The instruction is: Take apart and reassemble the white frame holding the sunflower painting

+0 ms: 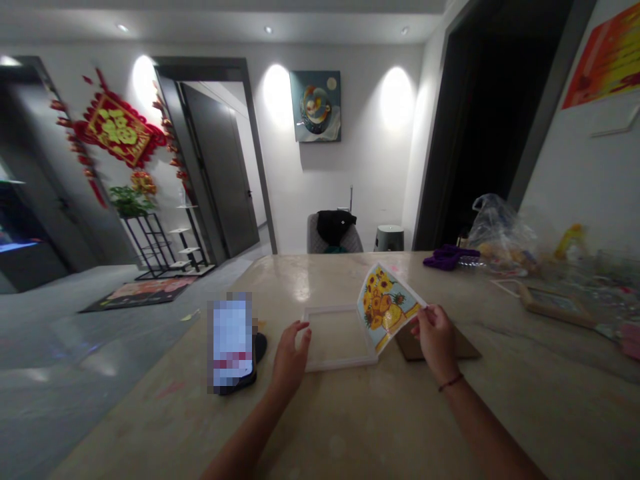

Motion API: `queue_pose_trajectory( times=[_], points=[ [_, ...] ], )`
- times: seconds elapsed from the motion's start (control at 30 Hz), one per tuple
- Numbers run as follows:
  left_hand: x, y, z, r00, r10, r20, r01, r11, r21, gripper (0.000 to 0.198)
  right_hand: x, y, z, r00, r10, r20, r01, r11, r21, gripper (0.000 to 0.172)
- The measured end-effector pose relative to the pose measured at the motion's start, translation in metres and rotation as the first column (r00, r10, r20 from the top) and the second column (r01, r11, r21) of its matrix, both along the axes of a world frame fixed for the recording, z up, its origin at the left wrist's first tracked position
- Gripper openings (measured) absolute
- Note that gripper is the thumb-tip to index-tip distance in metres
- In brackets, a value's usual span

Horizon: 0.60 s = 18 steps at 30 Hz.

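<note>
Above the beige stone bench (505, 380), your right hand (436, 340) pinches the light, floppy paper sunflower print (387, 308) by its edge, while your open left hand (293, 353) sits just beside the white square frame (340, 338).

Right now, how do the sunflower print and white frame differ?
The sunflower print is multicoloured, the white frame plain. The print curves in the right hand; the frame lies flat on the table. The print is a solid sheet, the frame a border. Both are rectangular.
</note>
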<state>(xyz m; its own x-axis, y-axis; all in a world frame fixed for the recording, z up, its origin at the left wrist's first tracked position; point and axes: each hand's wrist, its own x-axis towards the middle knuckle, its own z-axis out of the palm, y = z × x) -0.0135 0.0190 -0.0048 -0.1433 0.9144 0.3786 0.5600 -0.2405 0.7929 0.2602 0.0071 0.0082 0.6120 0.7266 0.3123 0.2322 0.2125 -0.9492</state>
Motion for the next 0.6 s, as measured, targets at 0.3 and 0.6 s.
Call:
queue_pose_trajectory(
  times=[0.3, 0.6],
  points=[
    [0.018, -0.018, 0.021, 0.975, -0.144, 0.167, 0.163, 0.981, -0.108, 0.025, -0.010, -0.009, 0.017, 0.962, 0.131, -0.238, -0.100, 0.985, 0.138, 0.031],
    [0.028, -0.022, 0.021, 0.778, -0.266, 0.569, 0.474, 0.843, -0.254, 0.052, -0.044, -0.013, 0.007, 0.763, 0.415, -0.496, -0.362, 0.910, 0.203, 0.030]
  ],
)
